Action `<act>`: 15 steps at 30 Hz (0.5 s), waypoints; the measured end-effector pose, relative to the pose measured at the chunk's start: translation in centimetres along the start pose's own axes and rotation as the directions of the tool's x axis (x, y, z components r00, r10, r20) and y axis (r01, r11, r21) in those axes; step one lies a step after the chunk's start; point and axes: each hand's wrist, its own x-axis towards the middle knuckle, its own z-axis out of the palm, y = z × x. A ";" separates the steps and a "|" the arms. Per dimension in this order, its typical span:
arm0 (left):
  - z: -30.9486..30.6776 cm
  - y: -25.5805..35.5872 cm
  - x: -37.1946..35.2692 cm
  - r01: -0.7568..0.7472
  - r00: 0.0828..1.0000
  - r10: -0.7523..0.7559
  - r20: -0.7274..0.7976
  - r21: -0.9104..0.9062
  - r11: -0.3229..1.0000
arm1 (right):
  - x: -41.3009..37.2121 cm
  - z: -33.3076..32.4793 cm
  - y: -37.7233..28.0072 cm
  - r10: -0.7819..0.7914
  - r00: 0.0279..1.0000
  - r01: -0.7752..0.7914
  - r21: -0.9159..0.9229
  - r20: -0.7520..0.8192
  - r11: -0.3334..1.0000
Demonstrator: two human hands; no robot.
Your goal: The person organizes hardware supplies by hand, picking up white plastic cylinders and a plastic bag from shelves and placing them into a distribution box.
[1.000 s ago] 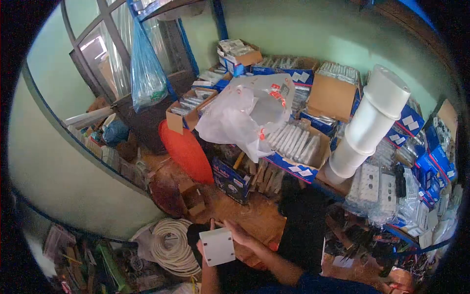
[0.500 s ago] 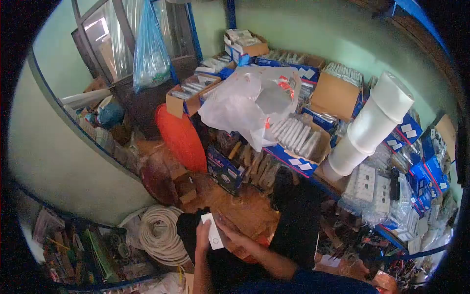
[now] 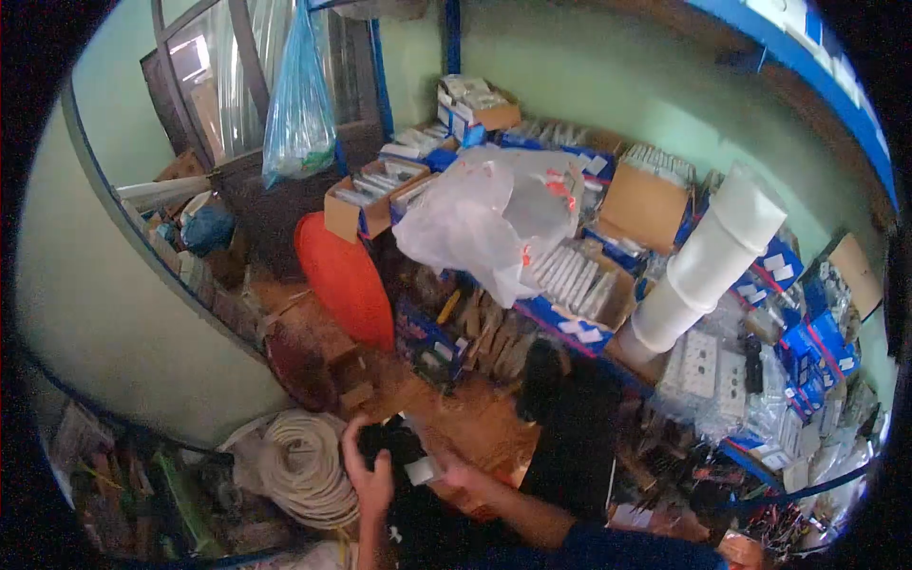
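Note:
My left hand is raised at the lower middle of the view, thumb and fingers apart with nothing between them. It is nearest to the dark clothing over my knee. To its right, my right hand holds a small white rectangular plate by one side. Motion blurs the plate and partly hides its shape. The white coil of hose or cable lies just left of my left hand.
Open cartons of packed white parts crowd the shelf ahead, under a translucent plastic bag. A stacked white cylinder leans at right. A red round lid stands near the shelf. A blue bag hangs at upper left.
My left hand has let go of the white plate and opened, moving left. The plate is now in my right hand, lower and turned. The view has shifted slightly.

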 end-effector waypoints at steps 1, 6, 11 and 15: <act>0.4 -2.3 -0.4 -0.045 0.991 0.030 0.130 0.115 0.992 | 0.3 -1.4 0.6 0.032 0.999 -0.032 -0.008 0.026 0.999; 3.4 -2.3 -0.9 -0.327 0.943 0.244 0.227 0.484 0.812 | -0.1 0.4 -7.2 0.128 0.969 -0.092 0.171 -0.212 0.981; 4.4 -3.7 1.4 -0.431 0.891 0.328 0.315 0.353 0.830 | -1.0 4.3 -10.3 0.055 0.927 -0.013 0.116 -0.371 0.993; 2.6 -3.8 3.0 0.121 0.990 -0.130 0.054 0.142 0.982 | 0.9 4.5 -13.7 0.072 0.857 -0.083 0.002 -0.510 0.997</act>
